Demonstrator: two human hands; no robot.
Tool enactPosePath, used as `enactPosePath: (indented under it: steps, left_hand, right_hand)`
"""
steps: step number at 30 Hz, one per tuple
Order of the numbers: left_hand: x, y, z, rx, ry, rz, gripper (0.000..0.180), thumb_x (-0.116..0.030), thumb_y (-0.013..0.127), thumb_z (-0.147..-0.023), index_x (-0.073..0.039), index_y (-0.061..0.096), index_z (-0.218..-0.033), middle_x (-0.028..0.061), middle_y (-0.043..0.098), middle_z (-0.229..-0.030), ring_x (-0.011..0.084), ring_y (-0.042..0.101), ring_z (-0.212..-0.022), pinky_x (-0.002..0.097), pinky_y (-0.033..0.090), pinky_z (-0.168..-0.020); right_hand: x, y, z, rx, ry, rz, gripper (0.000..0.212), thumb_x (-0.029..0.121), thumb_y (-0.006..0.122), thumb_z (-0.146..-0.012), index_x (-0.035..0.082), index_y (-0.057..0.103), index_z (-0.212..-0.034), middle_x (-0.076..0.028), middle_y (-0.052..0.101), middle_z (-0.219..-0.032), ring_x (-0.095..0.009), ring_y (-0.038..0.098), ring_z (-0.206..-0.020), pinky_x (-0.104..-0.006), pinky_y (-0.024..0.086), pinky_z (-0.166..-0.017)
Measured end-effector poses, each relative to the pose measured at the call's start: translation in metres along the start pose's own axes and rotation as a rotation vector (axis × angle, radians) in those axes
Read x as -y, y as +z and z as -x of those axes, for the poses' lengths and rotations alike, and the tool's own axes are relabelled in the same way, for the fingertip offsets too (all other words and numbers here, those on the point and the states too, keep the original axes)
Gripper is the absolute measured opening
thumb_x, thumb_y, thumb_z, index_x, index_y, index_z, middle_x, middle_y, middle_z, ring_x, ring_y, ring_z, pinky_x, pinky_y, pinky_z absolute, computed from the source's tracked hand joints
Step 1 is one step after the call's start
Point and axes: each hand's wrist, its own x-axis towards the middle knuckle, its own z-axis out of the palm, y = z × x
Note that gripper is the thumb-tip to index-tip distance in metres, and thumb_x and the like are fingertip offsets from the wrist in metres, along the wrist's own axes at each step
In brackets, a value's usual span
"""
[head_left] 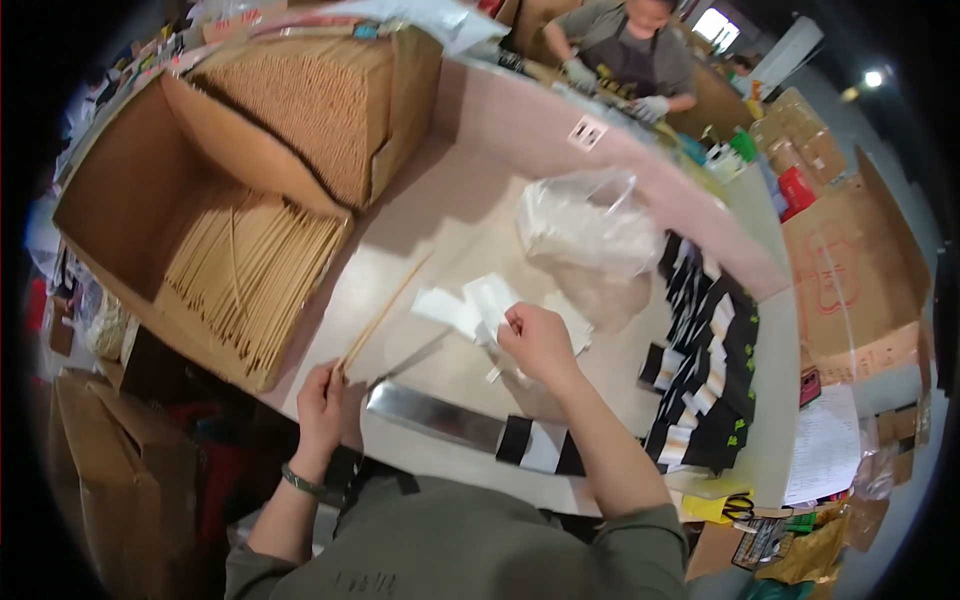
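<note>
Watching from afar, I see the left hand gripping a thin wooden stick, slanting over the bench beside the open carton, the right hand curled at white slips, whether pinching one I cannot tell.

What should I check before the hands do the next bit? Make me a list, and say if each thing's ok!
1. Left hand holding a thin stick: ok.
2. Right hand gripping a white slip: cannot tell; the hand hides the contact.
3. More sticks in the cardboard box: ok.
4. Plastic bag apart from the held stick: ok.
5. Black-and-white pieces neatly lined up: not ok; they overlap unevenly.
</note>
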Motion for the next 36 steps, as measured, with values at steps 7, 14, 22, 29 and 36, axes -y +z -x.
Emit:
enactPosePath:
  steps: [7,14,22,29,36]
  left_hand:
    - [-0.007,-0.016,0.004,0.285,-0.217,0.300,0.030,-0.014,0.061,-0.098,0.001,0.063,-0.125,-0.0018,0.064,-0.090,0.0052,0.050,-0.075,0.0202,0.042,-0.068]
    - [-0.021,-0.044,-0.016,0.603,-0.315,0.293,0.013,-0.008,0.066,-0.094,0.000,0.067,-0.105,-0.0009,0.065,-0.092,0.0060,0.057,-0.085,0.0219,0.047,-0.081]
    - [-0.044,0.059,-0.007,0.673,0.317,-0.201,0.012,-0.004,0.071,-0.083,-0.002,0.069,-0.095,0.0122,0.065,-0.086,0.0276,0.066,-0.077,0.0328,0.053,-0.074]
    - [-0.064,0.101,0.012,0.456,0.058,-0.247,0.022,-0.003,0.067,-0.082,-0.004,0.068,-0.104,0.0146,0.065,-0.094,0.0320,0.065,-0.093,0.0396,0.052,-0.082]
    - [-0.103,0.096,0.033,0.658,0.615,-0.469,0.066,-0.020,0.081,-0.073,-0.006,0.053,-0.131,0.0182,0.051,-0.129,0.0352,0.053,-0.115,0.0425,0.047,-0.095]
  right_hand:
    - [-0.007,0.052,0.115,0.072,-0.307,0.169,0.013,0.017,0.070,-0.082,0.005,0.064,-0.081,-0.013,0.060,-0.080,-0.032,0.061,-0.082,-0.0436,0.050,-0.070]
    - [-0.014,0.060,0.122,-0.108,-0.429,0.113,0.023,0.017,0.078,-0.075,0.004,0.061,-0.081,-0.012,0.066,-0.105,-0.031,0.062,-0.098,-0.0414,0.050,-0.081]
    - [-0.043,0.036,0.152,-0.008,-0.426,0.111,0.036,0.021,0.083,-0.071,0.004,0.054,-0.080,-0.025,0.048,-0.138,-0.043,0.045,-0.128,-0.0482,0.041,-0.103]
    - [-0.049,0.040,0.152,-0.015,-0.389,0.134,0.037,0.021,0.082,-0.071,0.001,0.056,-0.088,-0.025,0.047,-0.139,-0.042,0.045,-0.130,-0.0468,0.042,-0.106]
    - [-0.045,0.021,0.157,-0.100,-0.468,0.123,0.031,0.013,0.077,-0.072,0.003,0.059,-0.096,-0.021,0.056,-0.116,-0.041,0.056,-0.110,-0.0473,0.049,-0.090]
